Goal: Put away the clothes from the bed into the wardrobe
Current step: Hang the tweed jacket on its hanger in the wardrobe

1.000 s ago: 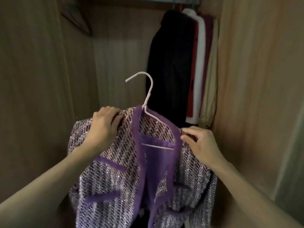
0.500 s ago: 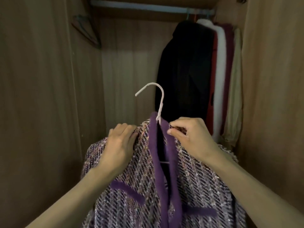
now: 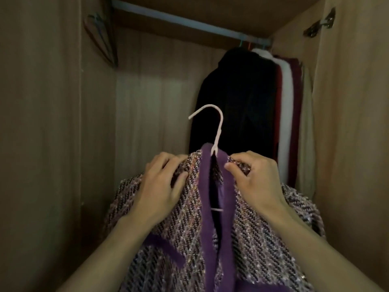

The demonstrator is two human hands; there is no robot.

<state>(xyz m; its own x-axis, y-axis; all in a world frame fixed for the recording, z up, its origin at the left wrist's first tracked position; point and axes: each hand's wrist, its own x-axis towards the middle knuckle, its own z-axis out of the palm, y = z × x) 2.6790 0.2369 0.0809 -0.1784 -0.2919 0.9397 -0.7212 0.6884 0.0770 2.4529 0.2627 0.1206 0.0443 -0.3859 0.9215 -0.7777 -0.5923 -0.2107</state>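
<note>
**Jacket (image 3: pixel 263 249) on its hanger (image 3: pixel 219 127), inside the wardrobe (image 3: pixel 52 123) but not yet on the rail (image 3: pixel 179 21)**

At far left is the wardrobe's plain wood-grain side wall, matte and dim. High against it hangs what looks like a small bunch of spare hangers (image 3: pixel 101 41), too dark to make out. The pale metal rail slants across the top, and its left half is bare.

The left hand (image 3: pixel 162 186) lies over the jacket's left shoulder, its fingers curled into the cloth near the neck. The jacket is a nubbly, diagonal-weave tweed in purple, pink and dark threads with a faint glitter. It has a soft, plush purple band down both front edges and across a pocket. From the neck rises the hanger's thin white wire hook, well below the rail and catching nothing. A short piece of its crossbar shows in the front opening.

The right hand (image 3: pixel 254 180) pinches the tweed just right of the collar between thumb and forefinger.

Behind it a dark coat (image 3: pixel 235 102) hangs on the rail, with white (image 3: pixel 286 114), red (image 3: pixel 295 102) and cream garments (image 3: pixel 306 133) bunched at the right end. A metal hinge (image 3: pixel 322 24) sits on the right door.

By my reading, this piece is hangered and straightened, and lifting the hook onto the rail remains. The bed is out of view, so what is left there cannot be told.
</note>
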